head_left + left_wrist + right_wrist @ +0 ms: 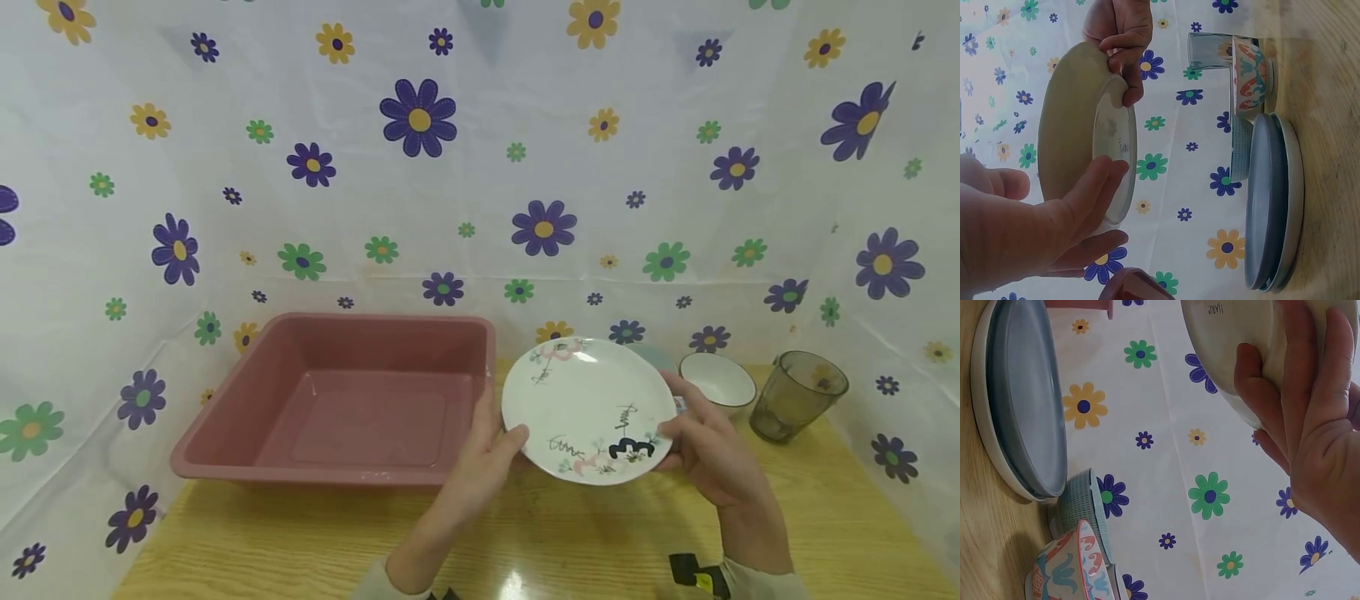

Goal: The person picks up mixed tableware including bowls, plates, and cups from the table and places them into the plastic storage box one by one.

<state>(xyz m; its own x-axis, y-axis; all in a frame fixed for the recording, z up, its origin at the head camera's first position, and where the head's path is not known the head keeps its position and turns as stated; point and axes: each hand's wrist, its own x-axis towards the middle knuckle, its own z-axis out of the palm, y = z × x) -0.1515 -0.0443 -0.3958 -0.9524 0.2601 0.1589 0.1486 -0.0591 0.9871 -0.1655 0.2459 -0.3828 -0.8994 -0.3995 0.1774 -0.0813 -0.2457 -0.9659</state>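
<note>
Left hand (480, 462) and right hand (712, 454) are holding the flowered plate (588, 400), fingers gripping its rim, mostly hiding underneath; behind it, a pale-blue bowl (657, 356) is barely peeking out!

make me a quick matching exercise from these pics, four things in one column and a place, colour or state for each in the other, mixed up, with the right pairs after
Things
1. flowered plate
2. tub
3. glass
4. patterned bowl

Place, colour or state
A. see-through, near the right end of the table
B. red and blue design on the outside
C. held up by the left hand and the right hand
D. pink all over, toward the left end of the table

Right pairs
1-C, 2-D, 3-A, 4-B
</note>
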